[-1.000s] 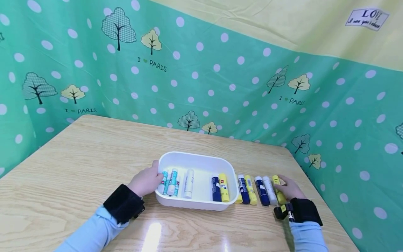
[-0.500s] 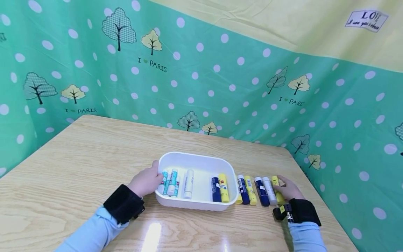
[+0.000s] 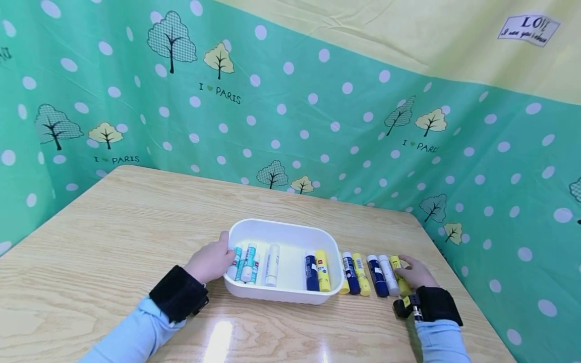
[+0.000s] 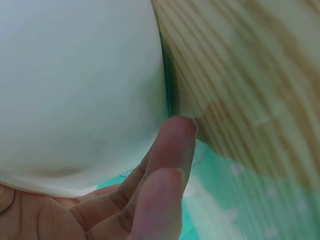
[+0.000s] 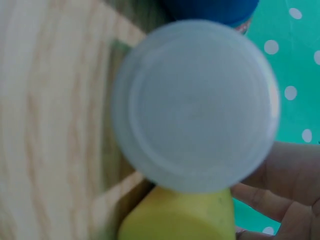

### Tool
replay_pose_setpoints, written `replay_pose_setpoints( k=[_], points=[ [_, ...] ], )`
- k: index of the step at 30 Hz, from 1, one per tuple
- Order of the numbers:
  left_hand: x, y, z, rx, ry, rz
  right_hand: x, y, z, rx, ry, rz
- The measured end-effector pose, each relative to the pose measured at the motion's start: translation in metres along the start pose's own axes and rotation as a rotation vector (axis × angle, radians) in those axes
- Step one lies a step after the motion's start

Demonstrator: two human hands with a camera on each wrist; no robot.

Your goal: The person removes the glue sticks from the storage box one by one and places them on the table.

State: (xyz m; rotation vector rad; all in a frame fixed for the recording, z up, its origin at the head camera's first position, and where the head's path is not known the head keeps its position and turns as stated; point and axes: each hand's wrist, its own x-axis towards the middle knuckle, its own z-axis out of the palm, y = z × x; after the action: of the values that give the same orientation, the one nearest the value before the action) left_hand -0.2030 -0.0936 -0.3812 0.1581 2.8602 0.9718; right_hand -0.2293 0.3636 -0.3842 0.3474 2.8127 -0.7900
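My left hand (image 3: 211, 259) grips the left end wall of a white plastic bin (image 3: 281, 295), with the thumb at its rim. In the left wrist view, the fingers (image 4: 172, 145) lie against the bin's outside. Far right in the row on the table, my right hand (image 3: 418, 273) holds a yellow glue stick (image 3: 404, 286), partly covering it. A white glue stick (image 3: 389, 275) lies just left of it; its round end (image 5: 195, 105) fills the middle of the right wrist view, above the yellow stick (image 5: 182, 217).
Inside the bin are several teal-and-white glue sticks (image 3: 248, 262), a white one (image 3: 272, 264), a navy one (image 3: 311, 272) and a yellow one (image 3: 323, 270). Between bin and right hand lie navy sticks (image 3: 378, 276) and yellow sticks (image 3: 361, 275). A patterned curtain (image 3: 281, 126) hangs behind the table.
The yellow glue stick under my right hand has shifted slightly left, its far end closer to the white stick. My right hand moved a little with it. The left hand and bin stayed put.
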Motion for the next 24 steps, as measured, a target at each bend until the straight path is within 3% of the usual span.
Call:
replay_pose_setpoints(
  k=[13,24],
  points=[
    [0.001,-0.001,0.0,-0.003,0.003,0.002,-0.004,-0.003,0.0,0.049,-0.001,0.007],
    [0.002,-0.001,0.0,-0.004,0.003,-0.002,0.012,0.01,0.005,0.072,-0.009,0.022]
  ],
)
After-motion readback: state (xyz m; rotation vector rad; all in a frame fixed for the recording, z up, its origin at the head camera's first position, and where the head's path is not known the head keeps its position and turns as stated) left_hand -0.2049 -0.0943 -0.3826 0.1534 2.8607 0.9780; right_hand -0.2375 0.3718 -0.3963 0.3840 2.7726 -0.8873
